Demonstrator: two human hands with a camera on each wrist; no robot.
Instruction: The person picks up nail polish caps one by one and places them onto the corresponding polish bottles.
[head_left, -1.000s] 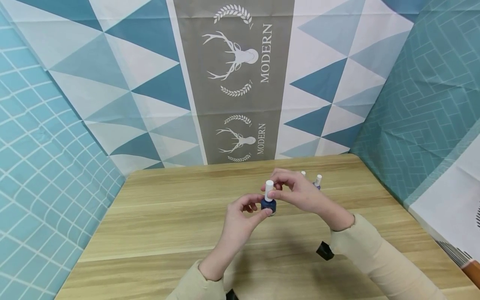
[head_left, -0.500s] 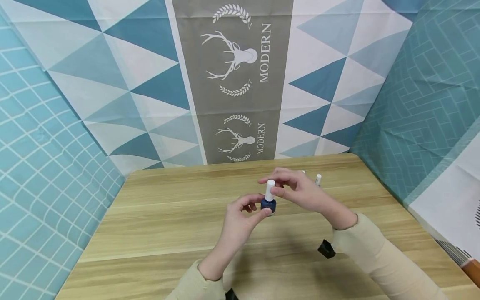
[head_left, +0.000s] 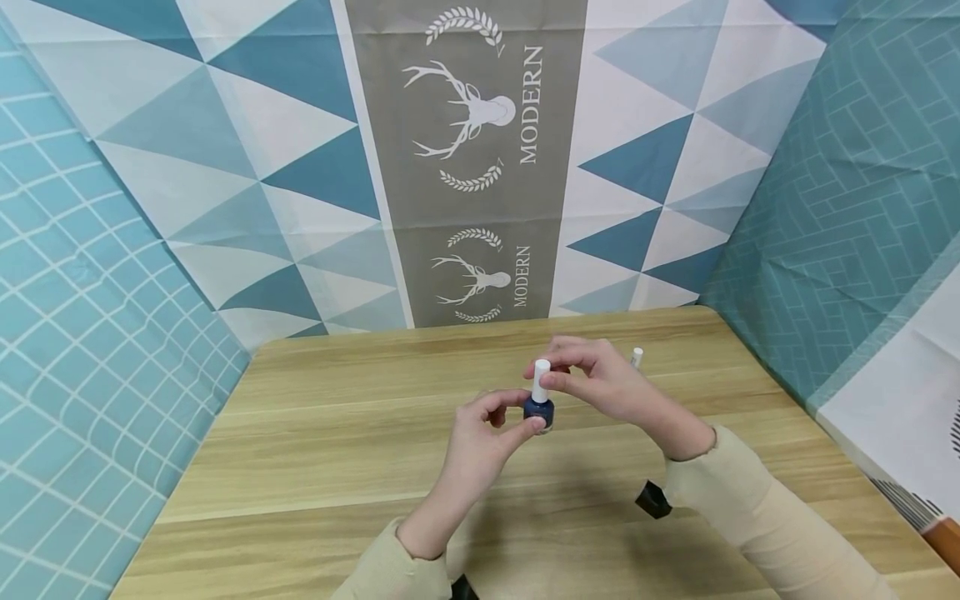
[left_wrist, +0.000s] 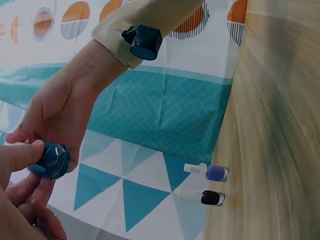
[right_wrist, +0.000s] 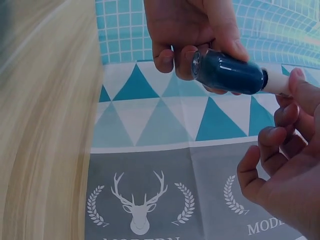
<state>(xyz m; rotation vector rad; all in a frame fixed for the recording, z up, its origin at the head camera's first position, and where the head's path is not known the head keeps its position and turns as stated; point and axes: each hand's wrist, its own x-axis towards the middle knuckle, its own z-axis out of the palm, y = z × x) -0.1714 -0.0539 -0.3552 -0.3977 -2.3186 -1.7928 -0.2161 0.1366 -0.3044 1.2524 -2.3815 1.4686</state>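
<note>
A dark blue nail polish bottle [head_left: 537, 408] with a tall white cap [head_left: 541, 382] is held up above the wooden table, nearly upright. The left hand [head_left: 477, 442] pinches its glass body between thumb and fingers. On the cap, the thumb and forefinger of the right hand [head_left: 611, 387] take a pinch from the far side and the right; the right wrist view shows that thumb against the white cap [right_wrist: 277, 82]. Cap and bottle look joined. Two more nail polish bottles stand on the table: a purple one [left_wrist: 216, 173] and a very dark one [left_wrist: 212, 198].
The wooden table [head_left: 337, 450] stretches to a patterned cloth backdrop [head_left: 480, 192]. Behind the right hand in the head view, one white cap [head_left: 637, 357] shows. A black wrist camera [head_left: 654, 499] sits at the right sleeve.
Half a second ago the right fingers were spread apart at the cap; now they have come together on it again. The left hand and the bottle have hardly moved.
</note>
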